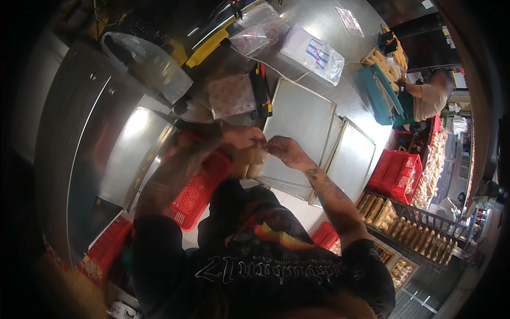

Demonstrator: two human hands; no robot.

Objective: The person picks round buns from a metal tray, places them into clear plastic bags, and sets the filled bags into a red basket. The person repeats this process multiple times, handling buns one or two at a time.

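Both hands meet in front of my body at the top of a clear plastic bag (257, 161) that holds pale brown bread. My left hand (243, 136) pinches the bag's gathered neck from the left. From the right, the fingertips of my right hand (289, 151) close on the same neck. The bag hangs beside the near left edge of a flat metal baking tray (301, 119). Under my left forearm is a red perforated plastic basket (199, 191). Exactly how the fingers hold the film is too small to tell.
Another metal tray (352, 147) overlaps at the right. Beyond lie packs of printed plastic bags (231, 95) and a white packet (312, 54). A person (430, 95) handles bread by a teal box-like object (376, 93). Red crates (392, 175) and a bread rack (410, 231) stand right.
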